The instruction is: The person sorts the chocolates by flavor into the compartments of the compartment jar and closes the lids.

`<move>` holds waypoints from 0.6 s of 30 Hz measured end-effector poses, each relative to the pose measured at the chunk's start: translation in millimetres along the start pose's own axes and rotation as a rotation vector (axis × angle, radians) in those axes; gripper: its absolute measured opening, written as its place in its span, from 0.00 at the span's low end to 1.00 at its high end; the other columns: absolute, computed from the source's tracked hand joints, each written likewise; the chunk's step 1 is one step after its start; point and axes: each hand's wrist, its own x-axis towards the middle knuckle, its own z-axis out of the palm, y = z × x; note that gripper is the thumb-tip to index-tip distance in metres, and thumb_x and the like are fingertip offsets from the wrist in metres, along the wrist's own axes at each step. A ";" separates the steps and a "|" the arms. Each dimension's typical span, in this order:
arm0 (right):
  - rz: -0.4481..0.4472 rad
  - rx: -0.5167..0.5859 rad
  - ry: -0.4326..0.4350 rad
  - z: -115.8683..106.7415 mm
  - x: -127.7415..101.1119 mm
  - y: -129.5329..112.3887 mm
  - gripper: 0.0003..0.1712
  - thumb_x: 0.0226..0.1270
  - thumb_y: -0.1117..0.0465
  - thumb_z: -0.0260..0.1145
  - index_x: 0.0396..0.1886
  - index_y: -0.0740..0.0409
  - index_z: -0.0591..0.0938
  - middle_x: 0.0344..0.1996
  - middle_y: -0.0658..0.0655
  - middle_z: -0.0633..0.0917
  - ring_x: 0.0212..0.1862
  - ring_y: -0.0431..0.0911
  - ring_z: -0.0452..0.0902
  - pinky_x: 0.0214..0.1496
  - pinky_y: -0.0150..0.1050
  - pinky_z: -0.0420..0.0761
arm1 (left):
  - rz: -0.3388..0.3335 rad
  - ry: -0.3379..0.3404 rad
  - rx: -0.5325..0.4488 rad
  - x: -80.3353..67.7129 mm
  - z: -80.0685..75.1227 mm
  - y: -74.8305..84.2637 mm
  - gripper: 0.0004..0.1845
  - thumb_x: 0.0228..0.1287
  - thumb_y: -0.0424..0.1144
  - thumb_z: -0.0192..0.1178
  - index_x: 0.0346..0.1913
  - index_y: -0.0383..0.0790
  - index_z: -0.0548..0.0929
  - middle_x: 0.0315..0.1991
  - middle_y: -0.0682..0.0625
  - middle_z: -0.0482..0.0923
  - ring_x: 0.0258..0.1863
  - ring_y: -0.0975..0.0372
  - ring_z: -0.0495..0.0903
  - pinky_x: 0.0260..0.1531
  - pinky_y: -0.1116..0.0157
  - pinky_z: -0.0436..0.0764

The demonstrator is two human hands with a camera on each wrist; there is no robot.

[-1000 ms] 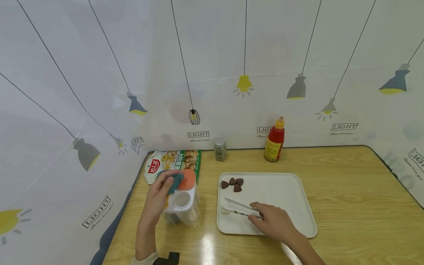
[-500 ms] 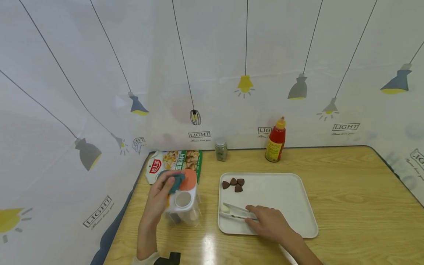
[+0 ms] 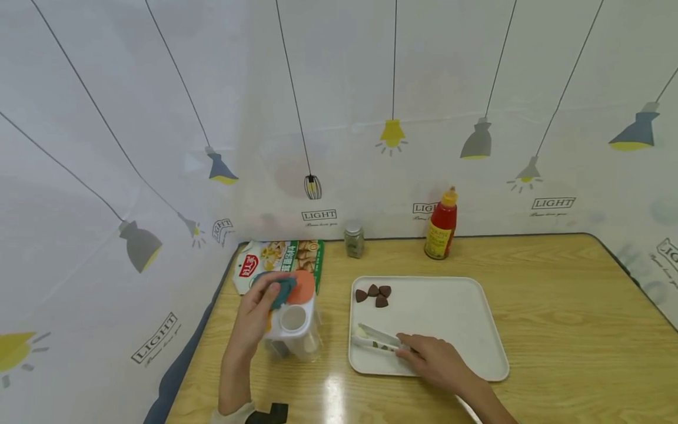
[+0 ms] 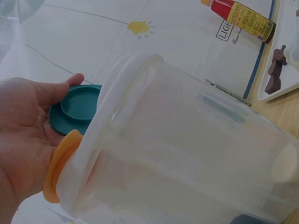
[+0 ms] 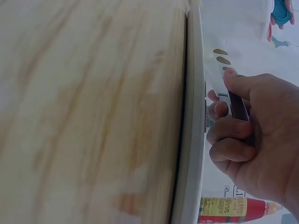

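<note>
My left hand (image 3: 249, 315) holds a teal lid (image 4: 77, 107) between thumb and fingers, beside the rim of a clear plastic container (image 4: 187, 130). That container has an orange round lid (image 3: 302, 286), a yellow-orange lid (image 4: 60, 165) and an uncovered round opening (image 3: 293, 318). In the left wrist view a pale round piece (image 4: 285, 163) shows through its wall. My right hand (image 3: 436, 360) grips metal tongs (image 3: 382, 346) low over the white tray (image 3: 450, 306). A small pale piece (image 3: 361, 332) lies between the tong tips; whether they pinch it I cannot tell.
Several brown triangular pieces (image 3: 381, 301) lie at the tray's back left. Behind stand a red sauce bottle (image 3: 441, 229) with a yellow cap and a small spice jar (image 3: 354, 241). A printed food packet (image 3: 281, 256) lies behind the container.
The tongs have shifted slightly left and down over the tray, and their tips have come around the pale piece. The left hand keeps its hold on the teal lid.
</note>
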 end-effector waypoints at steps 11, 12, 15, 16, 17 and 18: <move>-0.019 0.128 0.105 -8.3 1.5 -11.8 0.29 0.76 0.43 0.56 0.66 0.57 0.78 0.53 0.53 0.86 0.38 0.35 0.76 0.37 0.32 0.75 | -0.005 0.000 -0.001 -0.6 -0.3 -1.2 0.22 0.80 0.48 0.46 0.65 0.39 0.74 0.67 0.43 0.73 0.61 0.64 0.72 0.57 0.72 0.72; -0.029 0.149 0.115 -9.2 2.5 -14.3 0.29 0.76 0.44 0.57 0.66 0.57 0.78 0.52 0.53 0.86 0.35 0.34 0.73 0.35 0.31 0.72 | -0.003 0.001 0.000 -0.6 -0.2 -1.3 0.22 0.80 0.48 0.46 0.65 0.39 0.74 0.67 0.43 0.73 0.61 0.64 0.72 0.57 0.71 0.72; -0.055 0.187 0.155 -13.1 6.0 -23.5 0.29 0.76 0.46 0.58 0.67 0.58 0.77 0.54 0.55 0.86 0.34 0.34 0.72 0.34 0.29 0.71 | 0.008 0.001 0.001 -0.3 -0.2 -1.5 0.22 0.80 0.48 0.46 0.65 0.39 0.74 0.67 0.43 0.73 0.62 0.64 0.72 0.57 0.71 0.72; -0.060 0.200 0.166 -14.8 7.3 -27.6 0.28 0.75 0.46 0.58 0.67 0.57 0.77 0.55 0.55 0.86 0.34 0.34 0.72 0.33 0.29 0.72 | 0.013 0.000 0.000 -0.2 -0.2 -1.5 0.22 0.80 0.48 0.46 0.65 0.39 0.74 0.67 0.43 0.73 0.62 0.64 0.72 0.57 0.71 0.72; -0.067 0.212 0.178 -16.4 8.8 -31.8 0.28 0.75 0.46 0.59 0.67 0.57 0.77 0.54 0.55 0.86 0.34 0.34 0.72 0.32 0.29 0.72 | 0.019 -0.001 0.001 -0.2 -0.2 -1.4 0.22 0.80 0.48 0.46 0.65 0.38 0.74 0.67 0.43 0.74 0.62 0.64 0.72 0.57 0.71 0.72; -0.077 0.223 0.187 -17.9 10.4 -36.5 0.28 0.75 0.46 0.59 0.67 0.57 0.77 0.53 0.54 0.86 0.34 0.34 0.72 0.32 0.29 0.72 | 0.025 -0.001 0.002 -0.1 -0.2 -1.3 0.22 0.80 0.48 0.45 0.65 0.38 0.74 0.67 0.42 0.74 0.62 0.64 0.72 0.57 0.71 0.72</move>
